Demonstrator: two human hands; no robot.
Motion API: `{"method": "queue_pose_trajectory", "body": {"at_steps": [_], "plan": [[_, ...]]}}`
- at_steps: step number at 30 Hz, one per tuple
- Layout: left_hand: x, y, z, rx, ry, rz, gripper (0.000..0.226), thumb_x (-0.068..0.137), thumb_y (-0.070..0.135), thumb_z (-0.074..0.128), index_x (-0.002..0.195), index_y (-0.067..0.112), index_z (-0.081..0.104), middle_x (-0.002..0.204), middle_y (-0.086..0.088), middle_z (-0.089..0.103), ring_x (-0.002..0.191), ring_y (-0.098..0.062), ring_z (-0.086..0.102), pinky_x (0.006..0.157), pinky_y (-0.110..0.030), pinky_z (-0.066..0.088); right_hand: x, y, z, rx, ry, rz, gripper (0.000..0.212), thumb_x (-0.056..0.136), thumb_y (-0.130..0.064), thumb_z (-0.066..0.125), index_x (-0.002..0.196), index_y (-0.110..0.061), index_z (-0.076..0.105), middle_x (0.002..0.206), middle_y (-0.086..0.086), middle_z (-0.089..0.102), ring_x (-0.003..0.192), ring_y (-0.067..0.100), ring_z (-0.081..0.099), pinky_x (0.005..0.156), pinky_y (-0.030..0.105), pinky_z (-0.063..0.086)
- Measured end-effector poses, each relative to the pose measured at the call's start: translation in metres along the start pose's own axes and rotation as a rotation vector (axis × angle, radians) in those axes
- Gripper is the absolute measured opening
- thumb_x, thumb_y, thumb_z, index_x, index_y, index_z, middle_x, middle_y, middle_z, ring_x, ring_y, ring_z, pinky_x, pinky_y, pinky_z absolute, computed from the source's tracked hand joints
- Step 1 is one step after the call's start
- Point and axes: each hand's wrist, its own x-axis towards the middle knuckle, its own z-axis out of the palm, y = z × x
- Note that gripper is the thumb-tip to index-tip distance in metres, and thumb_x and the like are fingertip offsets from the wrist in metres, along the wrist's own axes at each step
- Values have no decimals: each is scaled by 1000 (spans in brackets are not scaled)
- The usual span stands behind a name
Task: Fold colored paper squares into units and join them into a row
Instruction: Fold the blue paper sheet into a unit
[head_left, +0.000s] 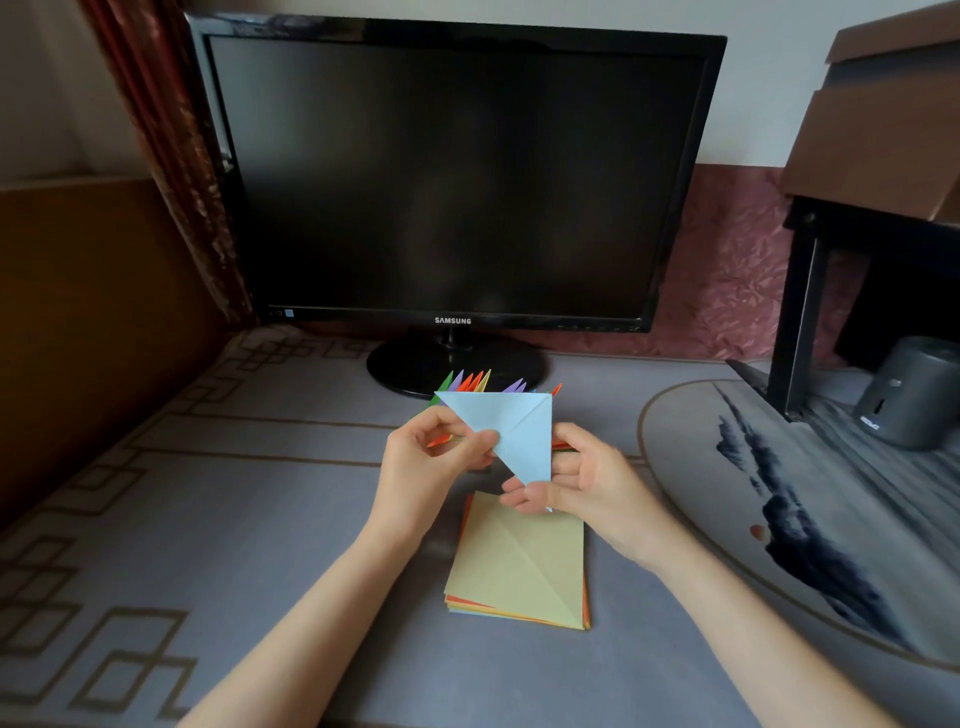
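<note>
Blue paper, folded to a triangle, is held in the air above the stack of squares. Left hand pinches its slanted edge; right hand pinches the lower tip. Align edges exactly, then crease firmly. Finished units lie behind.

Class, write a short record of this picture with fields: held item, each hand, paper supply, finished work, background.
held item: light blue paper, folded into a triangle
left hand: pinches its slanted edge
right hand: pinches its lower tip
paper supply: stack of coloured squares, yellow on top
finished work: coloured folded units, partly hidden behind the paper
background: dark monitor
</note>
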Motion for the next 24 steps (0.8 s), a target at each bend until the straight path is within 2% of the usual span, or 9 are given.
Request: {"method": "queue_pose_trajectory", "body": {"at_steps": [3, 7, 9, 11, 14, 17, 19, 21, 24], "plan": [[1, -1, -2, -16, 53, -18, 9, 79, 1, 72, 77, 2, 63, 67, -7, 63, 60, -16, 63, 62, -23, 52, 0, 2, -1, -22, -57, 0, 55, 79, 15, 63, 125, -9, 45, 96, 22, 69, 90, 32, 70, 77, 31, 57], [3, 0, -4, -35, 102, -37, 14, 82, 0, 67, 76, 10, 61, 63, 3, 61, 60, -12, 62, 67, -26, 51, -2, 6, -4, -53, -89, 33, 65, 78, 15, 63, 132, -15, 42, 95, 21, 67, 92, 30, 70, 79, 29, 55], [1, 2, -3, -40, 67, -40, 11, 85, -1, 64, 82, 9, 64, 67, 6, 64, 61, -7, 63, 64, -20, 51, -2, 4, -6, -93, -41, -2, 63, 79, 15, 63, 131, -14, 46, 97, 13, 68, 88, 24, 70, 78, 28, 55], [0, 4, -3, -50, 33, -49, 13, 86, -2, 62, 87, 10, 66, 70, 8, 68, 62, -5, 63, 62, -17, 51, 0, 2, -8, -114, 41, -94, 59, 83, 21, 49, 129, -16, 49, 106, 7, 67, 89, 22, 69, 76, 29, 56], [1, 5, -4, -64, 1, -76, 14, 85, -2, 63, 91, 10, 68, 73, 6, 71, 64, -7, 65, 61, -17, 52, -1, 1, -12, -246, 196, -272, 72, 77, 27, 35, 124, -26, 51, 124, 3, 57, 97, 14, 64, 76, 25, 53], [0, 4, -4, -51, -29, -118, 13, 83, -1, 67, 93, 8, 67, 76, -1, 73, 69, -13, 69, 63, -20, 54, -2, 1, -13, -429, 192, -399, 61, 78, 23, 45, 115, -23, 59, 140, -5, 39, 117, 11, 54, 91, 19, 46], [-2, 4, -3, -34, -70, -145, 14, 83, 1, 68, 97, 4, 66, 79, -6, 73, 71, -17, 71, 64, -23, 56, -3, 1, -11, -526, 139, -412, 47, 78, 16, 60, 103, -23, 67, 142, -9, 34, 124, 4, 44, 97, 12, 38], [-3, 3, -3, -25, -100, -174, 15, 83, 3, 69, 98, 3, 65, 82, -10, 73, 75, -20, 71, 63, -24, 57, -3, 2, -8, -561, 97, -395, 39, 75, 9, 70, 91, -26, 71, 140, -12, 34, 124, -3, 38, 96, 4, 31], [-3, 6, -1, -23, -138, -209, 15, 83, 4, 69, 97, 5, 65, 84, -11, 74, 77, -18, 72, 62, -21, 56, -1, 4, -10, -550, 77, -377, 32, 73, 5, 73, 84, -26, 73, 138, -10, 41, 122, 2, 41, 94, 5, 33]]}}
